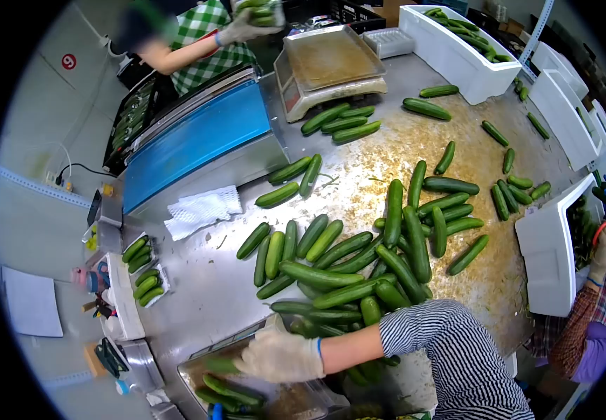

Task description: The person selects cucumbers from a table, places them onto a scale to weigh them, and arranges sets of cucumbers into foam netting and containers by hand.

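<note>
One gloved hand, seemingly my right hand [282, 355], reaches in from a striped sleeve at the bottom. Its fingers are round a blurred cucumber over a metal scale tray [192, 369]. More cucumbers [233, 392] lie on that tray just below the hand. A large pile of cucumbers [324, 276] spreads over the metal table [212, 280] above my arm. My left hand does not show; only a bit of blue stands at the bottom edge.
A co-worker's gloved hand [247, 28] holds a packed tray at the top. Another scale [331, 59] and a blue-topped machine [198, 143] stand behind. At the right, a person's hand [603, 255] is beside a white foam box [545, 252]. Packed cucumber trays [150, 287] sit left.
</note>
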Demonstrator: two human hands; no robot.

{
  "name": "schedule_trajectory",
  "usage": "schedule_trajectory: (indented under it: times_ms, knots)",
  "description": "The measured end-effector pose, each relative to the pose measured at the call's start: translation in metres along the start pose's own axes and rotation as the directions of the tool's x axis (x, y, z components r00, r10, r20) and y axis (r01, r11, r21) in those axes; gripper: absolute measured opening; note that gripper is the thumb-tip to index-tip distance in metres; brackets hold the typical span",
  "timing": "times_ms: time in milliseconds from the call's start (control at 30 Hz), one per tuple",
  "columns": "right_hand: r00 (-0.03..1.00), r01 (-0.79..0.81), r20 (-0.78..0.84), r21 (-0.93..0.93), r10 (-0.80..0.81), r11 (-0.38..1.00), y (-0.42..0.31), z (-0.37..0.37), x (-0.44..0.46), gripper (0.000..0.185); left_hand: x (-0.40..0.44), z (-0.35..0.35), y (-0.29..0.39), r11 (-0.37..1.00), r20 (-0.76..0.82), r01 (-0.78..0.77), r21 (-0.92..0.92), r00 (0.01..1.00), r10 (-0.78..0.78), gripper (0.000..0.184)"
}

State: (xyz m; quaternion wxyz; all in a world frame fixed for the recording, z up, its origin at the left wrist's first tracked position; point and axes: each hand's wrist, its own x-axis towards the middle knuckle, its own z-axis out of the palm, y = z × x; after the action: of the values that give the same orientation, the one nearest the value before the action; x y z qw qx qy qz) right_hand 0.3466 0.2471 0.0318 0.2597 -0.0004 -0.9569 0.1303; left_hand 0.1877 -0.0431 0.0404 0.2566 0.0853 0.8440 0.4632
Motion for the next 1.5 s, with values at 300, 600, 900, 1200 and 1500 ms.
schedule_trajectory:
  times_ms: [300,600,900,1200,1500]
  knots:
    - [0.784,-0.614,-0.113,-0.289,0.611,0.734,0.195,-0.062,-0.028,0.015,-0.016,-0.016,0.007,0.991,-0.062,0.130,0.021,0.990,-0.128,0.065]
    - [0.513,-0.678,-0.061,-0.641,0.857,0.360,0.365,-0.064,-0.088,0.042,-0.025,0.015,0.099,0.928,-0.335,0.095,0.359,0.941,0.034,0.056]
    - [0.398,-0.199,0.133,0.978,0.908,-0.056,0.116,-0.116,-0.073,0.055,-0.035,0.116,0.118,0.930,0.266,-0.334,-0.152,0.893,0.363,0.056]
    - [0.184,-0.057,0.327,0.945,0.927,-0.322,-0.092,-0.081,-0.077,0.049,-0.080,0.174,0.130,0.809,0.639,0.149,-0.568,0.700,0.320,0.064]
    - [0.198,-0.483,-0.124,0.851,0.972,0.206,-0.202,-0.074,-0.072,0.047,-0.105,0.104,0.075,0.796,0.705,0.143,-0.588,0.573,0.418,0.056]
